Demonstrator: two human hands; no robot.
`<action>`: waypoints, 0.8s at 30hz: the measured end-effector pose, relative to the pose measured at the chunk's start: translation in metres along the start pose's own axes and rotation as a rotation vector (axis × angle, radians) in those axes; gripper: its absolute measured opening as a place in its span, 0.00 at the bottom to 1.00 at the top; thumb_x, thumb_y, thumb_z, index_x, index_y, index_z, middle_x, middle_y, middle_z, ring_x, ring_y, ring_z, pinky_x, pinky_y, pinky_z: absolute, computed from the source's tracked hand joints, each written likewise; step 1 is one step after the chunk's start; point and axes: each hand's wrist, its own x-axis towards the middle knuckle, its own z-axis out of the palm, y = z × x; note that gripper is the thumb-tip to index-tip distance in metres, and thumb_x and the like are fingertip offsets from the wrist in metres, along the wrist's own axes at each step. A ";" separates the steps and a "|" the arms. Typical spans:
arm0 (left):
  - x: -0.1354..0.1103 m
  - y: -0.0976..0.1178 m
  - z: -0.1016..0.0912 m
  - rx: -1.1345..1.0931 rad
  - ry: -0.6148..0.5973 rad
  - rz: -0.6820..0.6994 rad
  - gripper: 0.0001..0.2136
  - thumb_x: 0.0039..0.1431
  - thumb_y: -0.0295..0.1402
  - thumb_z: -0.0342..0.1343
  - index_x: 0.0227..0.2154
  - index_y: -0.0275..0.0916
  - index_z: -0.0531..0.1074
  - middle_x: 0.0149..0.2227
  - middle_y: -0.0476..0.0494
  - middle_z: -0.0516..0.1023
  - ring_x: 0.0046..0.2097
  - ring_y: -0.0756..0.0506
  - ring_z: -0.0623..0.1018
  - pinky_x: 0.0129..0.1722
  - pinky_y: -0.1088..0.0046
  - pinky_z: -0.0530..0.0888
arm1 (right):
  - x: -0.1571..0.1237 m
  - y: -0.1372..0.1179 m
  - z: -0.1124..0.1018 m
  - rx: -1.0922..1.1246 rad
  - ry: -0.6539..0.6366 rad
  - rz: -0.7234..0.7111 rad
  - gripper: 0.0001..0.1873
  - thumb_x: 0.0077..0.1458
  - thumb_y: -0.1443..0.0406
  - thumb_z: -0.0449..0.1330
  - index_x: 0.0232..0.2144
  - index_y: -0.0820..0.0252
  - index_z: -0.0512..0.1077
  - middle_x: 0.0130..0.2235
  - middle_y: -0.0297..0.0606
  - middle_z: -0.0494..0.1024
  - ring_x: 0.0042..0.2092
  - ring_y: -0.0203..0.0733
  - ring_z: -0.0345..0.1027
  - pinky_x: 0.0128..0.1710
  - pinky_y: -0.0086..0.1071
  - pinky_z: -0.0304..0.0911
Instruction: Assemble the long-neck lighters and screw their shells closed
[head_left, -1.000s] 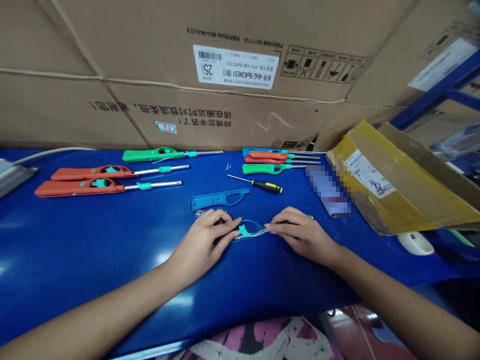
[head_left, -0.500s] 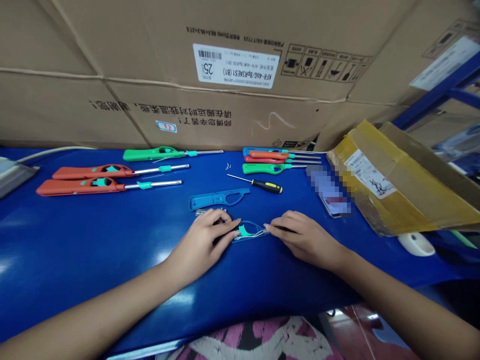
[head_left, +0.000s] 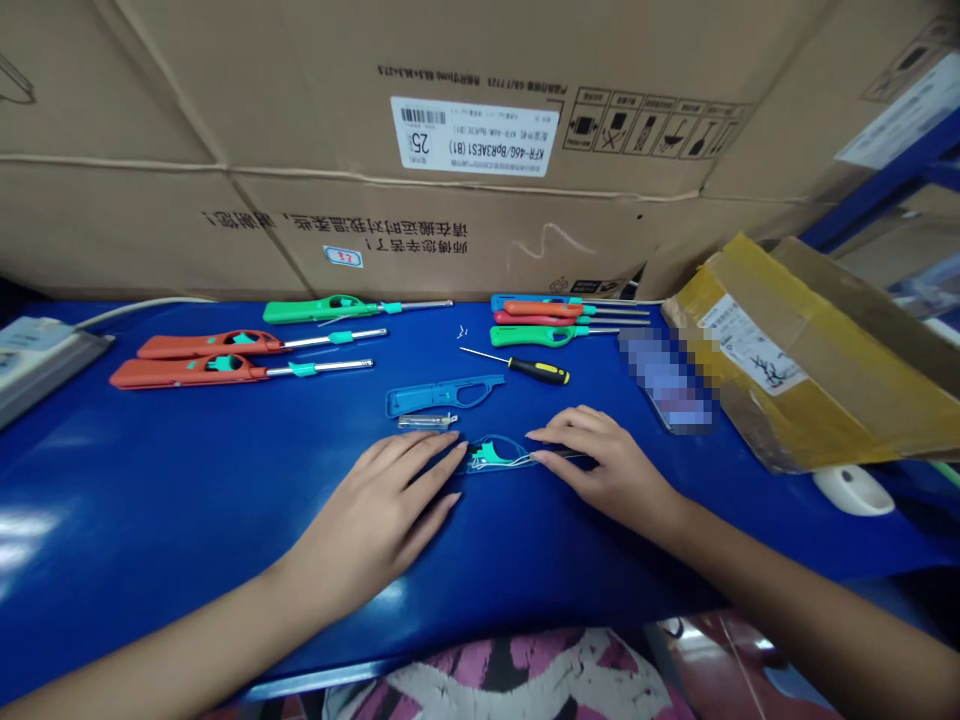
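The blue lighter casing half (head_left: 504,440) lies on the table between my hands, with a teal trigger (head_left: 486,454) and thin white wires (head_left: 514,463) inside. My left hand (head_left: 382,505) rests over its handle end, fingers stretched out and thumb apart, hiding that end. At the front end, my right hand (head_left: 600,455) grips the casing between thumb and fingers, and a dark rod partly shows under the palm. Just beyond my left fingers lies a clear fuel tank (head_left: 426,422). Behind that is the other blue casing half (head_left: 444,396).
Orange lighters (head_left: 187,372) and a green lighter (head_left: 322,309) lie at left; several more lighters (head_left: 536,336) are stacked back right. A screwdriver (head_left: 538,371), small screws (head_left: 462,332), a phone (head_left: 667,385), an opened carton (head_left: 750,350) and a white mouse (head_left: 853,490) surround the work spot.
My left hand has gone from pinching the casing to lying spread over its handle end, uncovering more of the fuel tank. My right fingers have shifted slightly at the front end.
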 end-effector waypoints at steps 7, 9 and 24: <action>-0.013 0.000 0.005 0.101 -0.060 0.101 0.22 0.72 0.28 0.46 0.65 0.30 0.63 0.67 0.34 0.66 0.66 0.37 0.69 0.62 0.53 0.74 | 0.005 0.000 0.007 0.051 0.003 0.013 0.06 0.63 0.64 0.63 0.38 0.54 0.82 0.36 0.36 0.80 0.38 0.41 0.70 0.42 0.38 0.62; -0.017 0.002 0.009 0.099 -0.066 0.106 0.23 0.71 0.27 0.45 0.66 0.30 0.61 0.68 0.33 0.64 0.68 0.37 0.66 0.63 0.53 0.73 | 0.005 0.000 0.007 0.063 0.003 0.032 0.06 0.63 0.64 0.64 0.37 0.54 0.82 0.35 0.36 0.81 0.37 0.40 0.70 0.41 0.38 0.62; 0.029 -0.042 -0.023 -0.023 -0.002 -0.082 0.11 0.69 0.31 0.53 0.47 0.38 0.79 0.44 0.39 0.79 0.45 0.39 0.76 0.47 0.55 0.77 | 0.044 -0.045 0.000 0.069 -0.274 -0.010 0.03 0.61 0.68 0.62 0.39 0.57 0.76 0.41 0.38 0.77 0.45 0.43 0.69 0.47 0.39 0.65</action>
